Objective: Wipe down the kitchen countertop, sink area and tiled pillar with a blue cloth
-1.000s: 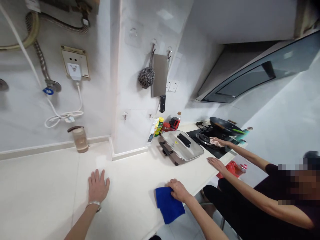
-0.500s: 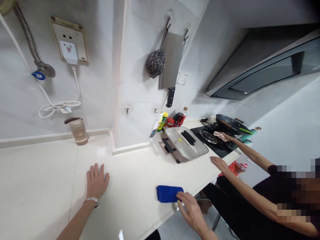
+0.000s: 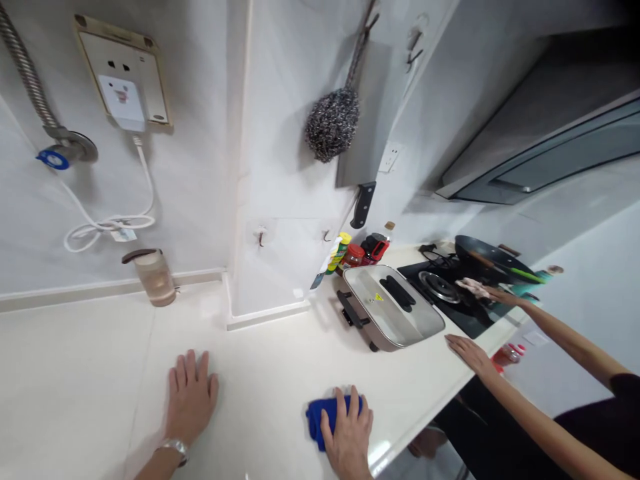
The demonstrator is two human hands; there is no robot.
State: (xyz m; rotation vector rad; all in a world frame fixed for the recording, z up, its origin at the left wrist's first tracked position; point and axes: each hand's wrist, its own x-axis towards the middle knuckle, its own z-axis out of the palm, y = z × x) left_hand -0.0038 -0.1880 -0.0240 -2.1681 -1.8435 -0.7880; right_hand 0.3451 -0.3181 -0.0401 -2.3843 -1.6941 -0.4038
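Observation:
My left hand (image 3: 191,398) lies flat on the white countertop (image 3: 260,390), fingers stretched out, with nothing in it. A bracelet circles that wrist. Over a folded blue cloth (image 3: 320,415) rests my right hand (image 3: 348,430), its fingers bent onto the fabric and gripping it against the counter near the front edge. Part of the cloth is hidden under the palm. Beyond it stands a rectangular electric pan with a glass lid (image 3: 395,303).
A co-worker's hand presses a pale cloth (image 3: 473,287) by the black stove (image 3: 440,290); their other hand (image 3: 470,353) rests on the counter edge. A wok (image 3: 493,257), sauce bottles (image 3: 375,247) and a lidded cup (image 3: 154,277) stand along the wall. A cleaver (image 3: 367,120) hangs above.
My right hand has moved from the cloth's right end onto its top and taken hold of it, crumpling it slightly. The view has shifted; my left hand stays on the counter.

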